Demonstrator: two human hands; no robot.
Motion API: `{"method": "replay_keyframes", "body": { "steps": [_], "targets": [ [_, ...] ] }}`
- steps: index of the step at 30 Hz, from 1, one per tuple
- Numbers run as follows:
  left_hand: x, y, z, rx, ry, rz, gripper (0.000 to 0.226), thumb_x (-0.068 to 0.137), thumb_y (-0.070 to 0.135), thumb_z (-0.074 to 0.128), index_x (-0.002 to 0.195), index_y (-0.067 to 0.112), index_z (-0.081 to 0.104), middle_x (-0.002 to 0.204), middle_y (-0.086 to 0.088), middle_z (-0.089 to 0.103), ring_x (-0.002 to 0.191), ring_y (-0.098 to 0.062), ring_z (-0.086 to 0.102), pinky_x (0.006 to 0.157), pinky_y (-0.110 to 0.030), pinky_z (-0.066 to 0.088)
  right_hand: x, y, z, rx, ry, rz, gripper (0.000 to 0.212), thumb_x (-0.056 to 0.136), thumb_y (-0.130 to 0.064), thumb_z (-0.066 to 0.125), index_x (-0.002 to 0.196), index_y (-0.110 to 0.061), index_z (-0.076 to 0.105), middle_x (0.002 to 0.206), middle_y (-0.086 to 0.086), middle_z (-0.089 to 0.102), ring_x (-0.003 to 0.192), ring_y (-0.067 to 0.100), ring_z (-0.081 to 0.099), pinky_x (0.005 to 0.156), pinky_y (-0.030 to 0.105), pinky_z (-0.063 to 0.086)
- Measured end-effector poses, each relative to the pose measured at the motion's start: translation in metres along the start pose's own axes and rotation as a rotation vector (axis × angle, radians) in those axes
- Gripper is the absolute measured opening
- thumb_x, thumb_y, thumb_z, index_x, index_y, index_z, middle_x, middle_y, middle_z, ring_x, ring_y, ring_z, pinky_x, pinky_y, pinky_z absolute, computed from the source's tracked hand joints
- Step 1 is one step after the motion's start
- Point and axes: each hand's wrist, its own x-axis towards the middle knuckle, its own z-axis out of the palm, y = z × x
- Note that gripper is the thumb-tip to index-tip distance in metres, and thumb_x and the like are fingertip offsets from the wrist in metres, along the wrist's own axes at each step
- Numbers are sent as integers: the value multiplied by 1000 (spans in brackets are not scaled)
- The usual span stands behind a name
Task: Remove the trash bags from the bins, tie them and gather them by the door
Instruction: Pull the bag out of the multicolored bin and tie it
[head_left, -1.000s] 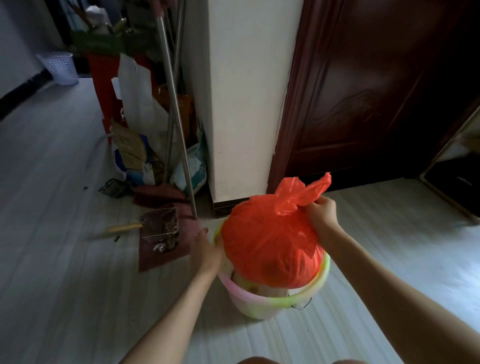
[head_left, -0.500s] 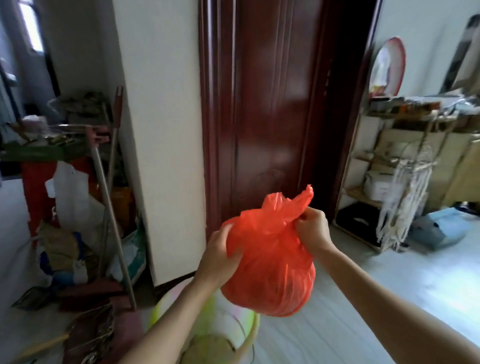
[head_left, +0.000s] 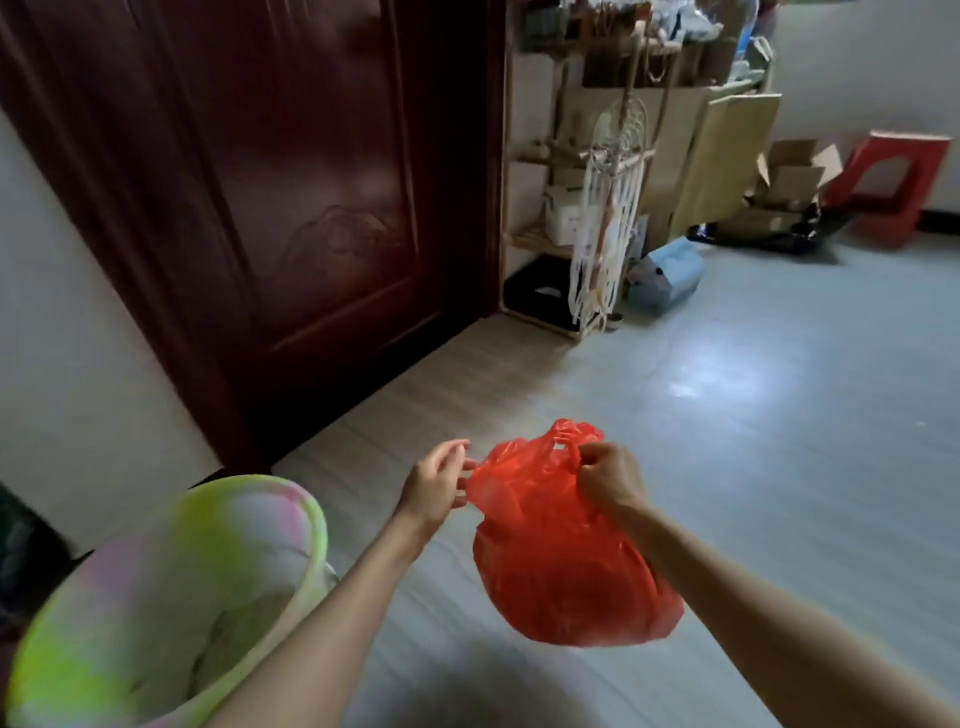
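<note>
A full red trash bag (head_left: 561, 561) hangs in the air above the pale floor, clear of its bin. My right hand (head_left: 609, 477) grips the bunched top of the bag on its right side. My left hand (head_left: 435, 483) pinches the bag's left top corner with its fingertips. The pastel green and pink bin (head_left: 171, 587) stands at the lower left, and the bag is out of it. The dark red wooden door (head_left: 291, 197) is straight ahead, beyond the bag.
A wooden shelf rack (head_left: 576, 171) with a hanging white fringe stands right of the door. Farther right lie a blue container (head_left: 670, 280), cardboard boxes (head_left: 789, 176) and a red stool (head_left: 893, 176). A white wall (head_left: 62, 364) runs left of the door.
The bag has been lifted out of the bin and carried to the right, toward the door. My left hand moved from the bin rim to the bag's side, then to its top corner.
</note>
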Motion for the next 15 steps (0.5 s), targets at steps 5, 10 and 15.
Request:
{"method": "replay_keyframes", "body": {
  "steps": [5, 10, 15],
  "targets": [
    [27, -30, 76, 221, -393, 69, 100, 61, 63, 70, 143, 35, 20, 136, 5, 36, 117, -17, 48, 93, -28, 44, 26, 63, -6, -77, -30, 28, 25, 77, 6, 51, 87, -3, 72, 92, 19, 71, 88, 22, 64, 64, 26, 40],
    [48, -41, 129, 459, -124, 178, 36, 80, 22, 62, 116, 23, 56, 100, -7, 67, 93, -26, 63, 72, -27, 46, 43, 86, -9, -18, -146, -86, 36, 77, 9, 51, 108, -3, 66, 101, 12, 67, 84, 3, 64, 60, 10, 34],
    [53, -20, 115, 163, -160, -26, 17, 85, -3, 45, 84, 9, 56, 60, -7, 57, 44, -17, 59, 48, -25, 50, 14, 125, -51, 166, -242, 129, 87, 75, 4, 67, 144, -19, 20, 136, -1, 34, 126, 14, 39, 103, 23, 34]
  ]
}}
